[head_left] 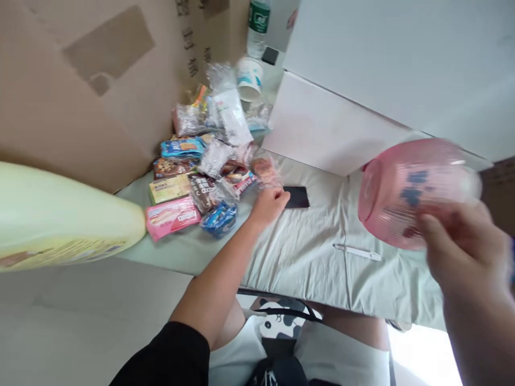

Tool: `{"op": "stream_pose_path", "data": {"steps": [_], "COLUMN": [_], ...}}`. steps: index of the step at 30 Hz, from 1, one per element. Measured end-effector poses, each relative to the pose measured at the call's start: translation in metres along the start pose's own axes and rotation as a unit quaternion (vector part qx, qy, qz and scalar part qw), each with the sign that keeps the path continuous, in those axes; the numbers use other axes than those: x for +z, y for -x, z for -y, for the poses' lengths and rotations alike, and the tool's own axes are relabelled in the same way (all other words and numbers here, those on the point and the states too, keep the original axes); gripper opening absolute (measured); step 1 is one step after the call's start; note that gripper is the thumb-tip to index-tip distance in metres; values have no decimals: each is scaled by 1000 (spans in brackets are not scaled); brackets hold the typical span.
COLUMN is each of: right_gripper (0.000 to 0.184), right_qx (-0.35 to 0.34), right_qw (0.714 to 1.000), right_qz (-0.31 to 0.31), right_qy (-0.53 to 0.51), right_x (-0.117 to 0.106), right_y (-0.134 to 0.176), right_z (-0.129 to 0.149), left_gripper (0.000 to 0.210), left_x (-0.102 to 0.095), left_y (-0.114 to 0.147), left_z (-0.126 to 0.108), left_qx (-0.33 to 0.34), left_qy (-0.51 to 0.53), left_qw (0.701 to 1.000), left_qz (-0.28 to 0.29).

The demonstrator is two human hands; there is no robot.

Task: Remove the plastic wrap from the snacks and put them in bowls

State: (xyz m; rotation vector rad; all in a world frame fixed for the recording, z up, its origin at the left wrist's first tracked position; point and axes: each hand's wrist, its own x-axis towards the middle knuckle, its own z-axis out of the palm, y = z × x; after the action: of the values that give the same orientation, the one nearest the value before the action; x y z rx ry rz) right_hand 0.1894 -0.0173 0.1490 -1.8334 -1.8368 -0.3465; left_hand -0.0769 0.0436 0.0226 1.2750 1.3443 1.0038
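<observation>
In the head view my right hand (466, 241) grips a pink see-through plastic container (382, 198) by its side. Held tilted above the sheet, the container is blurred and shows blue marks. My left hand (271, 205) is closed at the edge of a clear wrapped packet (265, 169) with brownish contents; its fingertips seem to pinch the wrapper. A dark phone (298, 197) lies just right of that hand. Packaged snacks spread to its left, among them a pink wafer pack (173, 217), a blue packet (219, 219) and a yellow pack (171, 188).
A white pen (357, 252) lies on the pale sheet (314, 252). Behind the snacks stand a paper cup (250, 80) and a water bottle (257, 27). A cardboard box (100, 118), a white box (322, 118) and a large pale-yellow bottle (68, 214) border the space.
</observation>
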Motion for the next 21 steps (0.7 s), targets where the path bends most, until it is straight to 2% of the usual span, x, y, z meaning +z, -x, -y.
{"op": "stream_pose_path", "data": {"steps": [1,3,5,7,9,12,15,17,19,21], "right_gripper": [35,25,15,19,27,31,35,33,31,31], "right_qx": [6,12,18,34,43,26,0,-45,-101,-115], "right_qw": [1000,994,984,969,956,959,982,992,991,982], "right_qz": [19,104,177,225,248,211,104,51,69,140], "right_qy": [-11,-14,32,97,150,185,160,105,59,58], "right_x": [4,17,31,43,51,50,35,28,30,42], "right_y": [1,-4,-9,-11,-8,-1,7,12,16,20], "right_z": [-11,-29,-43,-55,-63,-67,-53,-36,-16,0], "left_gripper": [37,38,38,37,37,36,36,36,36,35], "left_x": [4,12,18,22,25,27,32,38,44,50], "left_y": [0,1,3,6,8,11,13,15,18,21], "left_z": [-1,-5,-8,-11,-12,-12,-9,-6,-3,-2], "left_qx": [0,4,18,35,45,55,56,56,66,81], "left_qy": [-9,-29,-47,-60,-75,-94,-97,-97,-116,-155], "left_qw": [1000,1000,999,998,996,994,994,994,990,982], "left_qz": [0,-3,-8,-8,-6,-11,-12,5,35,65]}}
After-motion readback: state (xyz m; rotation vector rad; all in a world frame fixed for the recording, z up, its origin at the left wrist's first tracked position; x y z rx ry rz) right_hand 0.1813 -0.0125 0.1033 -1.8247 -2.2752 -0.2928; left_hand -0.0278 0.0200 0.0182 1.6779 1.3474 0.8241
